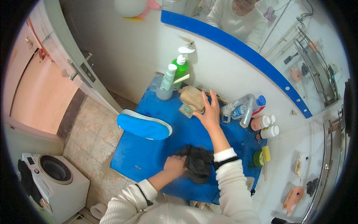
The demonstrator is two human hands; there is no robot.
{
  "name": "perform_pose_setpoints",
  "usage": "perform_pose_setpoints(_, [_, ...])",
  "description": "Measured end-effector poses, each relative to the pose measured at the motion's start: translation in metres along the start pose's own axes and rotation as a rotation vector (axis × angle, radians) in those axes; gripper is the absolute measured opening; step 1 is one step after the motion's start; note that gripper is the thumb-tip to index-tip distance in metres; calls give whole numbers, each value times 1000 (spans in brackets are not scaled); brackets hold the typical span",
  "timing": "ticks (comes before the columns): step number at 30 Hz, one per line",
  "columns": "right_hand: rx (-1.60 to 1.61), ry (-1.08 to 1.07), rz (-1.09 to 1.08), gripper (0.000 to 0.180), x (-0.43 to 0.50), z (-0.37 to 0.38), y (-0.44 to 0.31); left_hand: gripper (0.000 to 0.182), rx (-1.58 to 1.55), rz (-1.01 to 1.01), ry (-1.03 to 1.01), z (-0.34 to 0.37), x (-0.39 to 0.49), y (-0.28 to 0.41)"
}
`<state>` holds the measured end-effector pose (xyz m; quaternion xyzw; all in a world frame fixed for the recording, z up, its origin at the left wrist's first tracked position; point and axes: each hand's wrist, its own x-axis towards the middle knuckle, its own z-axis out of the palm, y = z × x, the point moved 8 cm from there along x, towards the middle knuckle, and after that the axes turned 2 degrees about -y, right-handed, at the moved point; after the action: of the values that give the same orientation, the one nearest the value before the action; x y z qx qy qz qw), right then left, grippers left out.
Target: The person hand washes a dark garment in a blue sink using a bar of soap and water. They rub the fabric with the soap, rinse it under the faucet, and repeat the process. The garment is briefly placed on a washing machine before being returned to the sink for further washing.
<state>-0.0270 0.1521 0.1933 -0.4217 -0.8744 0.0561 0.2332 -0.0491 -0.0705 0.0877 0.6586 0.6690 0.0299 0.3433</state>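
Note:
My left hand [174, 167] has its fingers curled on the edge of a crumpled black cloth [198, 165], which lies on the blue countertop [142, 156]. Farther back, my right hand [209, 113] is spread, thumb and fingers apart, at the right side of a tan, rounded block [191, 98]. Whether a fingertip touches the block I cannot tell. Partly beneath that block sits a greenish translucent bar [185, 111], perhaps soap. A bright blue shoe [144, 127] with a white rim lies on its side at the counter's left edge.
Behind stand a green pump bottle [181, 67] and a tube in a cup [164, 92]. A metal faucet [246, 112], bottles [260, 123] and a yellow brush [265, 154] line the right side. A mirror [193, 7] hangs above. Lower left is a washing machine [63, 179].

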Motion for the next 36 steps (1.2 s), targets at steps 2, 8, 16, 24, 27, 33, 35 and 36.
perform_pose_setpoints(2, [237,12,5,68,-48,-12,29,69,118,-15,182,-15,2,0])
perform_pose_setpoints(8, [191,-693,959,77,-258,45,149,85,-124,-164,95,18,45,-30])
perform_pose_setpoints(16, [492,-358,813,54,-245,97,104,76,-496,-197,39,60,121,-15])
perform_pose_setpoints(24, [665,-804,230,19,-240,9,82,62,-352,-200,123,13,131,9])
perform_pose_setpoints(27, [538,-425,708,25,-229,-2,141,60,-137,-168,192,14,129,21])
perform_pose_setpoints(33, [199,-395,406,55,-238,46,81,63,43,49,-21,58,85,46])
perform_pose_setpoints(35, [71,-482,380,56,-251,60,77,61,188,78,-4,70,79,50])
perform_pose_setpoints(36, [64,-446,376,55,-249,65,80,60,294,95,-12,74,87,49])
